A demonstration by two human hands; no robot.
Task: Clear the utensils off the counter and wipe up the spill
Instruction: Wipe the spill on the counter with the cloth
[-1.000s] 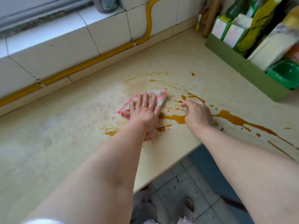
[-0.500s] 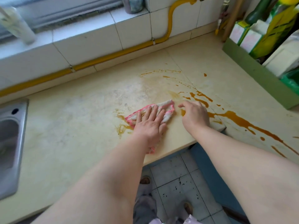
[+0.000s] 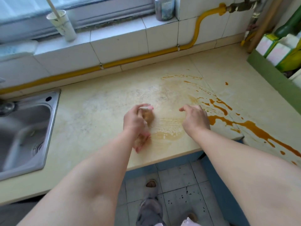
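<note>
Head view: left hand (image 3: pixel 135 122) around bunched cloth (image 3: pixel 149 119) near spill (image 3: pixel 250 125)

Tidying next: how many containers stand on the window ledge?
2: a paper cup with a stick at left, a dark jar further right. Others may be out of frame.

Sink (image 3: pixel 29 128) left; cloth (image 3: pixel 148 118) on counter (image 3: pixel 97 121); spill (image 3: pixel 250 126) right; box (image 3: pixel 273 79) far right.

Steel sink (image 3: pixel 27 128) at left, yellow pipe (image 3: pixel 130 59) along tiles (image 3: pixel 122 44), paper cup (image 3: pixel 62 25) on windowsill (image 3: pixel 114 29)
</note>
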